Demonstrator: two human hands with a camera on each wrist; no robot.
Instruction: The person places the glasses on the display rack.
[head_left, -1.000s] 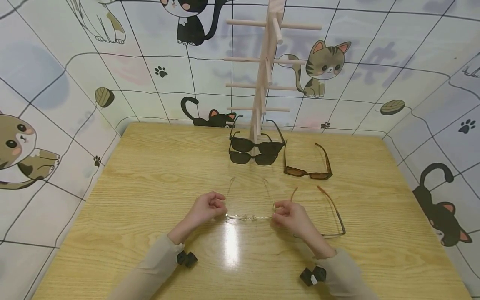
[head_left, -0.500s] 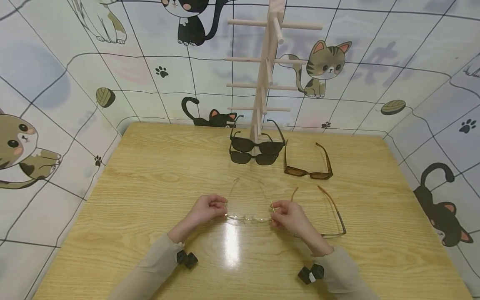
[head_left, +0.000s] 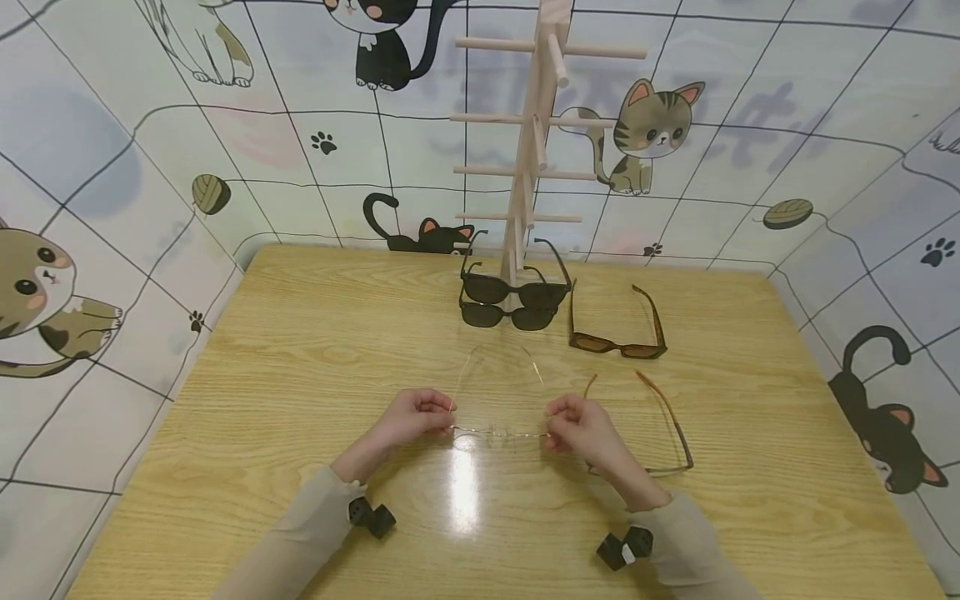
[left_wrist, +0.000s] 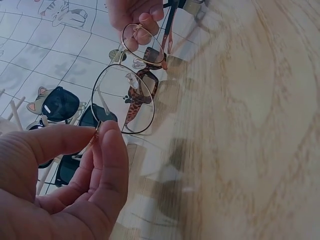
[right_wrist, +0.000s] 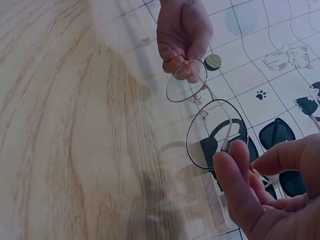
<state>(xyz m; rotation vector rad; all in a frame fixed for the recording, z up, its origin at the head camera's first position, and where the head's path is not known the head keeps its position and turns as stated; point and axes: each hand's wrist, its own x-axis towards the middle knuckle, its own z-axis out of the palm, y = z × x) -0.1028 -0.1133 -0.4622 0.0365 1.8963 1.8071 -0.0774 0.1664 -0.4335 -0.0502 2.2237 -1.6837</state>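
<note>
My left hand [head_left: 414, 415] and right hand [head_left: 583, 427] hold a pair of eyeglasses [head_left: 498, 433] between them, with a thin gold wire frame and clear round lenses. Thumb and fingers of the left hand [left_wrist: 75, 175] pinch the frame near one hinge, as the left wrist view shows. At the opposite hinge, the right hand [right_wrist: 270, 185] pinches it the same way in the right wrist view. Both temple arms are unfolded and point away toward the back of the table. The lenses face the wearer's side, close over the wood.
Behind stands a wooden peg rack [head_left: 517, 200], with black sunglasses [head_left: 513, 293] at its foot. Brown tortoiseshell sunglasses [head_left: 617, 346] lie to the right. Partly behind the right forearm are dark-rimmed glasses [head_left: 678, 442] with orange-brown tips. Cat-patterned walls edge the wooden table [head_left: 300, 333].
The eyeglasses have tilted slightly in both hands, and their temple tips sit a bit farther back. My right hand shifted slightly left, then back right. The other glasses have stayed put.
</note>
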